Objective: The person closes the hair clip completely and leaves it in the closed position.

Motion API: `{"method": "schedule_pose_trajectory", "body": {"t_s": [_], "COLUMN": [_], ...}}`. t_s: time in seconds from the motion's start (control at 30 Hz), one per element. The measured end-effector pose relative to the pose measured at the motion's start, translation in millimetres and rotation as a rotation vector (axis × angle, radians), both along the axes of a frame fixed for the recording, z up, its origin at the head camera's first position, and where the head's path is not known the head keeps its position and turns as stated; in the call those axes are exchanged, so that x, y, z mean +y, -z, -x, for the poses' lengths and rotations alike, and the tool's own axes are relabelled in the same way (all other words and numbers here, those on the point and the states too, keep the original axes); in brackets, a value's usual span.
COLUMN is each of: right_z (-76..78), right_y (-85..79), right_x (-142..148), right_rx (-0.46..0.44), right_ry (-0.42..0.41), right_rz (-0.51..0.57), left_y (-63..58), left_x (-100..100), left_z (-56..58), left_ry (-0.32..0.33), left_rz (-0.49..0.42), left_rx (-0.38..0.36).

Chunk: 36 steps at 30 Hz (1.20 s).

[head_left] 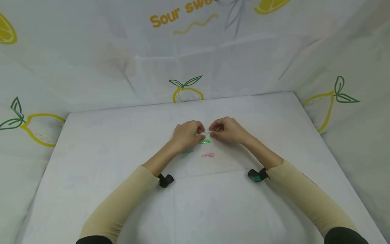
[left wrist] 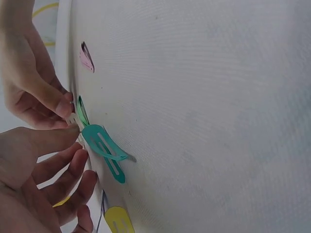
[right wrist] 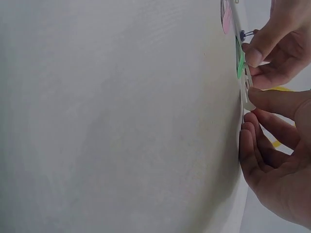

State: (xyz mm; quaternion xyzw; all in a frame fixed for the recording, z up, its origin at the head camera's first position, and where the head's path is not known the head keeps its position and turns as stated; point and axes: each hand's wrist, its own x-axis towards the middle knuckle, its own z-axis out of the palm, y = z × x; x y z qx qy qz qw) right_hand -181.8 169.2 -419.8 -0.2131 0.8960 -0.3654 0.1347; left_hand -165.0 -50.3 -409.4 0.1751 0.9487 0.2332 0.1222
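Observation:
Between both hands is a white snap hair clip (head_left: 207,132), seen closer in the right wrist view as a pale clip (right wrist: 248,101). My left hand (head_left: 188,134) pinches one end of it with thumb and fingertips. At its other end, my right hand (head_left: 229,130) grips it between thumb and finger. A green hair clip (head_left: 205,141) lies on the table just in front of the hands. Nearer me is a pink hair clip (head_left: 208,155). Beside the left wrist lies a teal hair clip (left wrist: 103,145), its two halves spread apart.
A yellow hair clip (left wrist: 119,221) shows at the bottom of the left wrist view. The white table (head_left: 213,203) meets lemon-printed cloth (head_left: 122,81) at its back and sides. In the right wrist view, a small dark blue item (right wrist: 243,35) is seen edge-on.

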Motion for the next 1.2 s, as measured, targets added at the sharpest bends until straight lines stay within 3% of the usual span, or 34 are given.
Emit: {"method": "schedule_pose_trajectory", "body": {"t_s": [0.7,1.2], "right_z": [4.5,4.1], "right_y": [0.2,1.0], "right_x": [-0.1,0.2], "right_rx": [-0.015,0.036], "right_ry": [-0.017,-0.004], "right_rz": [0.005,-0.01], "left_y": [2.7,3.9], "left_x": [-0.2,0.4], "left_z": [4.6,4.8], "left_ry": [-0.016,-0.006], "left_rz": [-0.015,-0.007], "left_rx": [-0.002,0.009]}}
